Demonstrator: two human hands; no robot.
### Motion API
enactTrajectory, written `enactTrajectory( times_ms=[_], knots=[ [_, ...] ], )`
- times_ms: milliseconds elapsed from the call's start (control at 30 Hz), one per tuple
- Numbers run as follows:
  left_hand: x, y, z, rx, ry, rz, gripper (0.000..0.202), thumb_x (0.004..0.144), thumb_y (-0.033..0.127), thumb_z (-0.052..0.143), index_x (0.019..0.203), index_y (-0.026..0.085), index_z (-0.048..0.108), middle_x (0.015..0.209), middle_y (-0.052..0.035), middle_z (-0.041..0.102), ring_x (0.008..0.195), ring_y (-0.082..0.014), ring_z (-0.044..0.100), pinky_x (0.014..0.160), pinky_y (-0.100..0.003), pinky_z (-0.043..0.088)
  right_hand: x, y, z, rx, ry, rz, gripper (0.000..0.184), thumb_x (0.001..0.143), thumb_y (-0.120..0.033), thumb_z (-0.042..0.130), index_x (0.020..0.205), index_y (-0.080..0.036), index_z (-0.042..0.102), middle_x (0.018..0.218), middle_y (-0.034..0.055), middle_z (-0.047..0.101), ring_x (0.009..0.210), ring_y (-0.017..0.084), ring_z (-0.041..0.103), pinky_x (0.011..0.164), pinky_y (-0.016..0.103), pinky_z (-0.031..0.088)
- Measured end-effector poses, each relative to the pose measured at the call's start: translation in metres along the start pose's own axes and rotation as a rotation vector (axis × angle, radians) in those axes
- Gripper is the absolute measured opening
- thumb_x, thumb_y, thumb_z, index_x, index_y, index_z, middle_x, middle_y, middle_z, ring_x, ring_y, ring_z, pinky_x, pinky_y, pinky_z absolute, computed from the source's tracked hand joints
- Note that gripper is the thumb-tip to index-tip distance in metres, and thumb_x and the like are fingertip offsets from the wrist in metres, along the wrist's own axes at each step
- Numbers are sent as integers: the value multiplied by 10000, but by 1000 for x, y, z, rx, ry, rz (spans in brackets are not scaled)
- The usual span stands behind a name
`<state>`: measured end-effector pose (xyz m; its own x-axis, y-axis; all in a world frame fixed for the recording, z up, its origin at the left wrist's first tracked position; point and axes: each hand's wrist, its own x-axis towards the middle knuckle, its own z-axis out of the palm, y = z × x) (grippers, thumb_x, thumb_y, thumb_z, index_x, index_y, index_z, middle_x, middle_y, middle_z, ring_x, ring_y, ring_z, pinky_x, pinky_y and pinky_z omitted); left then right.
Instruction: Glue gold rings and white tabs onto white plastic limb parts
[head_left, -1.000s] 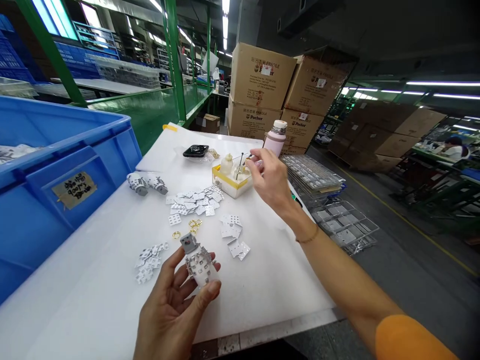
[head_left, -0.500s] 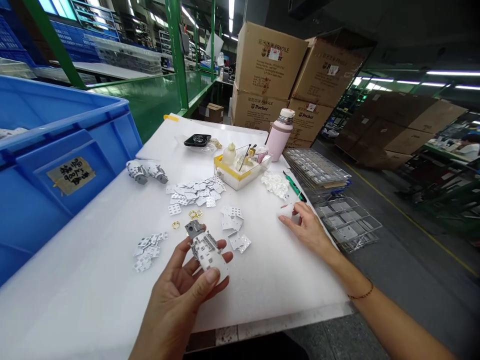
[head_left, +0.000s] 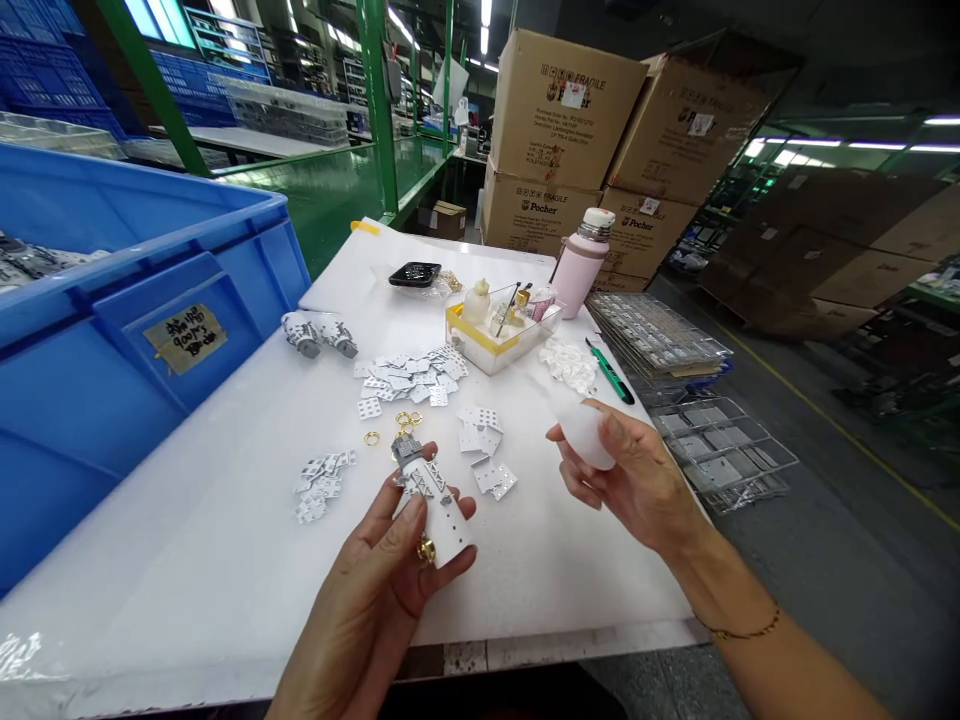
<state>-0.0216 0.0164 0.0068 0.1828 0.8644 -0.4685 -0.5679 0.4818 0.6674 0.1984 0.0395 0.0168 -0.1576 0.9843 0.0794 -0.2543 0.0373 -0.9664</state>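
My left hand (head_left: 367,590) is closed around a white cylindrical model part (head_left: 448,525) with grey fittings at its upper end. A small gold piece (head_left: 426,549) shows at its lower side. Raised above the table's right side, my right hand (head_left: 645,480) grips a small white rounded bottle (head_left: 587,436), its narrow end blurred. Gold rings (head_left: 405,419) lie beyond the model part. Flat grey-white plates with holes form a large pile (head_left: 411,378) and smaller groups, one on the left (head_left: 324,485) and one on the right (head_left: 484,435).
Two similar model parts (head_left: 319,333) lie near the blue crate (head_left: 225,330). A clear tray (head_left: 495,350) holds a bottle and brushes. Nearby are crumpled white tissue (head_left: 568,365), a green utility knife (head_left: 611,372) and a pink flask (head_left: 579,270). Stacked trays (head_left: 660,335) adjoin the table's right edge.
My right hand has lifted the white bottle off the table and turned. My left hand has rotated the model part, bringing its smooth side and gold piece into sight. The view has shifted slightly left.
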Motion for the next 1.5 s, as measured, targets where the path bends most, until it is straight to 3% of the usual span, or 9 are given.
enactTrajectory(
  times_ms=[133, 233, 367, 500, 600, 867, 1267, 1500],
  knots=[
    [-1, -2, 3, -13, 9, -8, 358, 881, 210, 628, 1235, 208, 578, 1035, -67, 734, 1005, -205, 675, 741, -296, 624, 10, -7, 19, 177, 149, -34, 227, 833, -354, 704, 741, -203, 562, 604, -68, 326, 463, 46, 232, 410, 180, 215],
    [-2, -4, 11, -18, 58, -31, 306, 890, 173, 603, 1195, 154, 587, 1127, -123, 716, 1059, -259, 665, 742, -323, 630, 16, -12, 28, 187, 191, -108, 185, 770, -338, 760, 759, -202, 635, 609, -57, 373, 485, 49, 245, 400, 162, 237],
    [-4, -7, 20, -23, 79, -41, 266, 908, 176, 573, 1169, 129, 590, 1159, -140, 706, 1088, -291, 654, 736, -322, 634, 14, -12, 40, 39, 221, -208, 148, 805, -363, 733, 825, -219, 710, 632, -37, 442, 507, 55, 315, 397, 160, 267],
    [-3, -11, 20, -31, 75, -45, 320, 895, 184, 597, 1214, 170, 571, 1209, -106, 691, 1092, -294, 653, 738, -321, 635, 7, -4, 46, -192, 322, -435, 191, 871, -381, 660, 824, -196, 672, 722, -7, 510, 555, 76, 404, 404, 187, 299],
    [0, -14, 15, -14, 35, -43, 367, 873, 214, 638, 1230, 173, 564, 1207, -112, 691, 1094, -311, 648, 749, -333, 632, 5, 2, 47, -316, 360, -525, 213, 881, -374, 646, 804, -174, 650, 741, 7, 527, 599, 94, 456, 439, 210, 331],
    [1, -17, 14, 39, -23, -13, 412, 890, 333, 617, 1268, 189, 543, 1221, -117, 679, 1157, -312, 605, 797, -324, 607, 4, 9, 46, -343, 318, -512, 175, 902, -336, 624, 829, -177, 630, 728, -1, 535, 576, 89, 447, 458, 216, 340],
    [0, -19, 17, 73, 13, 30, 379, 872, 373, 625, 1199, 182, 615, 1197, -118, 685, 1116, -294, 623, 782, -338, 594, 1, 7, 49, -374, 297, -472, 136, 914, -333, 600, 861, -214, 637, 698, -10, 528, 540, 100, 417, 446, 231, 325],
    [4, -18, 10, 55, -33, -19, 414, 858, 357, 656, 1233, 199, 576, 1224, -103, 675, 1156, -289, 600, 816, -359, 599, 0, 4, 49, -380, 275, -458, 143, 923, -333, 590, 856, -216, 638, 677, -13, 508, 551, 103, 420, 444, 235, 317]
  ],
)
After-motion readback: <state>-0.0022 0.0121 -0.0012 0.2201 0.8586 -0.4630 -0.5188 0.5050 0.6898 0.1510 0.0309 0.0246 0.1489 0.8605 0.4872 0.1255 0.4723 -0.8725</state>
